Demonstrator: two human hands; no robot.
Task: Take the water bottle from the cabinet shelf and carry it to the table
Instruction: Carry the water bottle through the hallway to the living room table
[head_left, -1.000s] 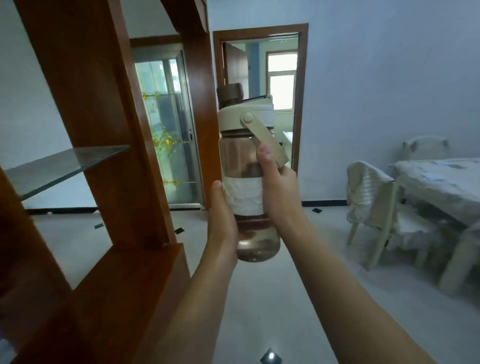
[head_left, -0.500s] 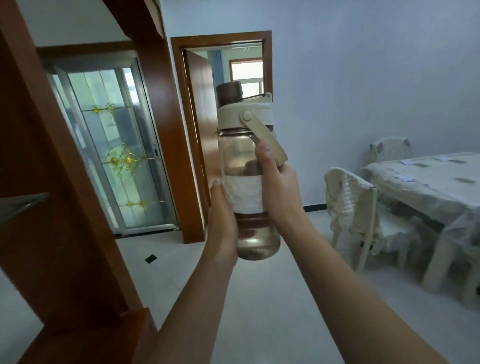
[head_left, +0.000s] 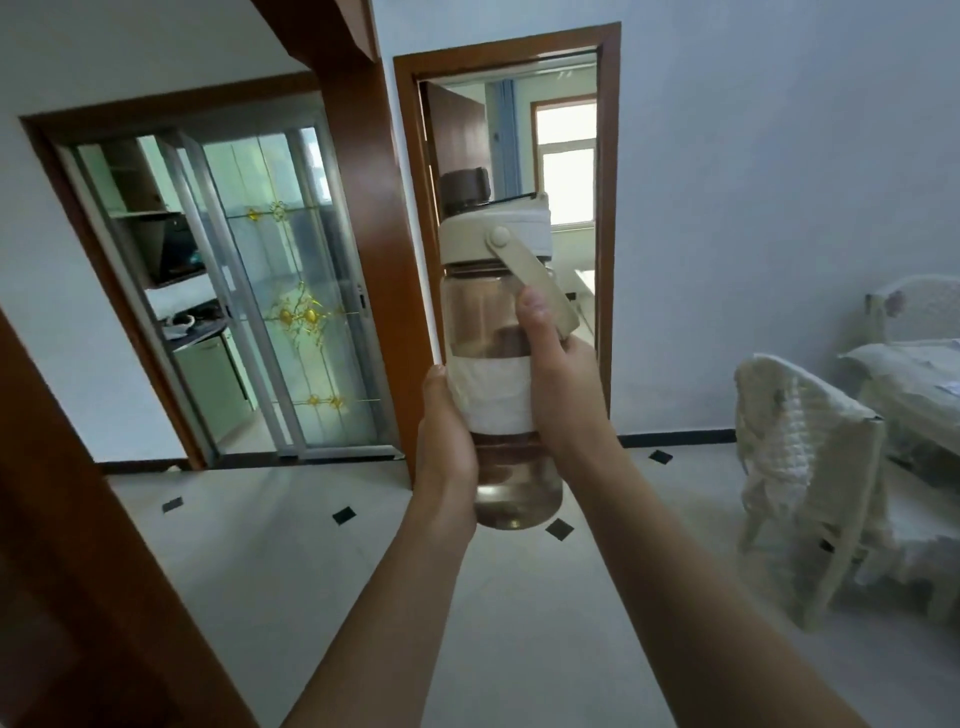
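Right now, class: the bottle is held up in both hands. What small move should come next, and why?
Probably turn right and step toward the table. The bottle is upright, held by the left hand and right hand, while the table sits at the far right edge, behind a chair.

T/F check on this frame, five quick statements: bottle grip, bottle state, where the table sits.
1. Both hands hold the water bottle. True: the left hand and the right hand wrap its sides.
2. The bottle stands on the table. False: it is held in the air, and the table is off at the right edge.
3. The bottle is upright with its cap on. True.
4. The bottle's handle strap points straight up. False: the strap hangs down its side, by the right thumb.
5. A chair stands between the bottle and the table. True.
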